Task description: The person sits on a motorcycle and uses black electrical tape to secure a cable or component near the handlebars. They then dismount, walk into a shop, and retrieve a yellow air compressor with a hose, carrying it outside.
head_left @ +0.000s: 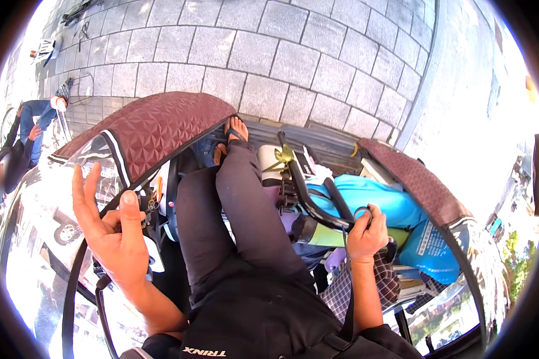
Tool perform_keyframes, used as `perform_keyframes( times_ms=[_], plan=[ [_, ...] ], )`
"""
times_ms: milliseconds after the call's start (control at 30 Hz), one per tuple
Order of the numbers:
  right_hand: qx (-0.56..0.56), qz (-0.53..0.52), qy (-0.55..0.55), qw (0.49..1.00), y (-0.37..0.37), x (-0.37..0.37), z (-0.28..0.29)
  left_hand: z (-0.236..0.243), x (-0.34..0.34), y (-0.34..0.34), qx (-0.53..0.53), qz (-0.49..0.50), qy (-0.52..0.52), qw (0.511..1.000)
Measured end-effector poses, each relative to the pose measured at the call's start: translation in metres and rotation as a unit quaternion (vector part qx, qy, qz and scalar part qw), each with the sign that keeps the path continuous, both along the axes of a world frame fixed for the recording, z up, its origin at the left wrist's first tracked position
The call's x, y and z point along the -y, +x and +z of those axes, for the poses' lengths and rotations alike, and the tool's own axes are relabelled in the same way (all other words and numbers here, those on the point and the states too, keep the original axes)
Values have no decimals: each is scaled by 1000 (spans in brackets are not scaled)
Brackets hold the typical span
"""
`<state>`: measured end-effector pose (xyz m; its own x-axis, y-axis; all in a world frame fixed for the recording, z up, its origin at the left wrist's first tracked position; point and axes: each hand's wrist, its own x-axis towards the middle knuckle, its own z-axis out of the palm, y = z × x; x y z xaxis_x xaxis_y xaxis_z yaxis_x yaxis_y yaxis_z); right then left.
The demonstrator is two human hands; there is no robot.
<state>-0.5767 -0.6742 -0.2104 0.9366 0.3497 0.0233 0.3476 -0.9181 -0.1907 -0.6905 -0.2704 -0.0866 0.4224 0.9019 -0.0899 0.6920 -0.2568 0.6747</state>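
My left hand (118, 224) is raised at the left, palm toward me, with its fingers spread and nothing in them. Just behind it are a bunch of keys (154, 204) and a clear plastic window panel (96, 160). My right hand (368, 238) is closed at the right, its thumb and finger pinching a small black loop (362, 210). That loop sits by the end of a curved black bar (302, 194). A black strap (349, 287) runs from near this hand down toward my waist.
Maroon quilted covers (167, 128) (410, 179) flank my legs. Bright blue bag (371, 200), printed blue bag (431, 254), green roll (332, 235) and checkered cloth (339, 294) lie at right. A yellow-green bow (283, 155) is on the bar. Another person (33, 122) sits at far left beside grey paving (263, 54).
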Motion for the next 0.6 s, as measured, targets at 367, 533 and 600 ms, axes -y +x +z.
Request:
perform_keyframes(
  times_ms=[367, 533, 600],
  plan=[
    [-56, -5, -27, 998, 4, -2, 4, 8, -5, 24, -181, -11, -52, 982],
    [-96, -17, -34, 995, 8, 1, 7, 6, -7, 23, -179, -2, -61, 982],
    [-123, -34, -44, 991, 7, 3, 6, 9, -9, 30, -191, 11, -65, 979]
  ],
)
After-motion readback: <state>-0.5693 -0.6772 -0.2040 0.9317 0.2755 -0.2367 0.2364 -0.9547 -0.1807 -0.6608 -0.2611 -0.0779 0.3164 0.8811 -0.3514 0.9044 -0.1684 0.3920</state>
